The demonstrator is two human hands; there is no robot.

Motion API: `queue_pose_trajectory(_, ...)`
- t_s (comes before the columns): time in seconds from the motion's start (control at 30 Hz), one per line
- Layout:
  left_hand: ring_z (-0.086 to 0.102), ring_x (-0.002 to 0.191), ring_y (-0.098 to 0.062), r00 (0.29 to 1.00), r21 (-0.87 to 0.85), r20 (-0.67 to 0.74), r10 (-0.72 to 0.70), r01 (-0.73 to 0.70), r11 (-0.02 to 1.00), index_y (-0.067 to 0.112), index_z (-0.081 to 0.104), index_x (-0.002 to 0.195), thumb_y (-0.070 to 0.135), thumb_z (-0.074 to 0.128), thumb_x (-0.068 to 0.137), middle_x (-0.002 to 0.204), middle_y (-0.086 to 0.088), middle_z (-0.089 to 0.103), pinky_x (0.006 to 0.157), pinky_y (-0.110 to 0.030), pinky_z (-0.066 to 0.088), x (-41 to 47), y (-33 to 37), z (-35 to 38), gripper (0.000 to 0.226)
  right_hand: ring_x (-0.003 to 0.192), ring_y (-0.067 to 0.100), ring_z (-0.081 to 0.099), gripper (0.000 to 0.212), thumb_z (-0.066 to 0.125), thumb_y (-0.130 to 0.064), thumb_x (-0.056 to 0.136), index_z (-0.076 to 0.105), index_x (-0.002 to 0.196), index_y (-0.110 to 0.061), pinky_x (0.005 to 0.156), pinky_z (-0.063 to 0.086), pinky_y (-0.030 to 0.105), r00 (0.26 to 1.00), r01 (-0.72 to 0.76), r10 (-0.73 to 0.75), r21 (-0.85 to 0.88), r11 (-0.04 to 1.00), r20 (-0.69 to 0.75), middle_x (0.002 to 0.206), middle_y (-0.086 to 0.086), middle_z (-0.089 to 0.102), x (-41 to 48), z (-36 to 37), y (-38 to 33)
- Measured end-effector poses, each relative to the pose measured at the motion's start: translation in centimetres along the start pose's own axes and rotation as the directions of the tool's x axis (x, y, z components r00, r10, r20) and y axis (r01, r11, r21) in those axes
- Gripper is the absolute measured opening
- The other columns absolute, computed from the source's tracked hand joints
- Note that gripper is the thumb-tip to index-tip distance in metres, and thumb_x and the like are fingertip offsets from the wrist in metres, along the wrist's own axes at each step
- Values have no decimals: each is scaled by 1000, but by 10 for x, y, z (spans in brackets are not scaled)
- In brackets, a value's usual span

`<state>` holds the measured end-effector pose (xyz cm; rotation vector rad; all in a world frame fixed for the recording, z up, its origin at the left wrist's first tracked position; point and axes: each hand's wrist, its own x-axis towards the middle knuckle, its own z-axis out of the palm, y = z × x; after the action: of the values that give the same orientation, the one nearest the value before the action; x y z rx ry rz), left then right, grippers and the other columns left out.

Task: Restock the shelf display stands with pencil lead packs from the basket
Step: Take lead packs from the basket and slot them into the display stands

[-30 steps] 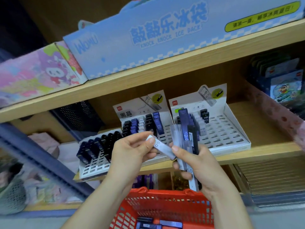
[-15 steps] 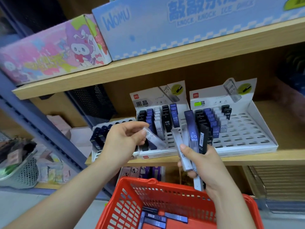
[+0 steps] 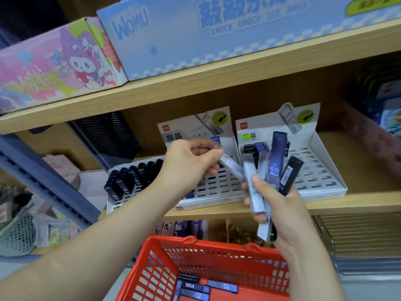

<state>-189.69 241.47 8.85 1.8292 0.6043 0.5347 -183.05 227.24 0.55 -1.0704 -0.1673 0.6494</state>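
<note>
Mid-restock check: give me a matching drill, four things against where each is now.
1 white pack
2 purple pack
3 red basket
4 row of black packs

A standing in the leftmost stand
B pinched by the left hand
C fanned with others in the right hand
D lowest in view, nearest the camera

Pairs: 1-B, 2-C, 3-D, 4-A

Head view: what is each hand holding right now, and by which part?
Left hand pinches one clear lead pack by its upper end. Right hand grips a fan of several packs around their lower halves.
</note>
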Motion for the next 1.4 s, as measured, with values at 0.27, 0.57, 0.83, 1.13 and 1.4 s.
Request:
queue_pose_trajectory(0.27, 64, 75, -17, 989, 214, 145, 34, -65, 975, 22, 67, 87, 7, 71, 83, 76, 6, 64, 77, -29, 58, 35, 12, 73, 16, 43, 8, 53, 12, 65, -18, 93, 60, 102, -10, 33, 31, 18, 891, 136, -77, 101, 986, -448, 70, 10, 59, 8, -54, -8)
queue_pose_trajectory(0.57, 62, 86, -11, 975, 515, 199, 102, -193, 835, 23, 68, 98, 21, 70, 86, 88, 9, 65, 81, -23, 49, 46, -10, 116, 12, 44, 13, 42, 13, 66, -22, 93, 61, 91, -10, 35, 31, 19, 887, 94, -38, 99, 991, -460, 68, 12, 57, 10, -68, -5)
queue_pose_trajectory(0.83, 62, 94, -14, 966, 598, 210, 151, -249, 762, 19, 72, 104, 24, 71, 85, 99, 3, 70, 92, -28, 49, 57, -10, 125, 20, 40, 12, 38, 21, 66, -26, 92, 63, 91, -6, 35, 32, 19, 917, 43, -16, 59, 997, -398, 61, 8, 59, 7, -68, -4)
queue_pose_trajectory(1.13, 47, 115, -22, 890, 765, 418, 184, -453, 457, 17, 69, 116, 30, 53, 97, 116, -3, 60, 97, -30, 37, 61, -5, 126, 29, 42, 12, 39, 22, 67, -27, 91, 63, 91, -6, 38, 31, 21, 941, 7, 11, 51, 999, -340, 65, 12, 58, 6, -64, -4)
queue_pose_trajectory(1.4, 53, 108, -26, 890, 807, 449, 77, -441, 392, 17, 70, 112, 24, 51, 97, 112, -6, 61, 86, -27, 42, 62, -2, 131, 25, 42, 13, 40, 18, 66, -25, 92, 62, 88, -8, 37, 31, 21, 959, -2, 16, 52, 999, -283, 57, 9, 59, 3, -59, -7)
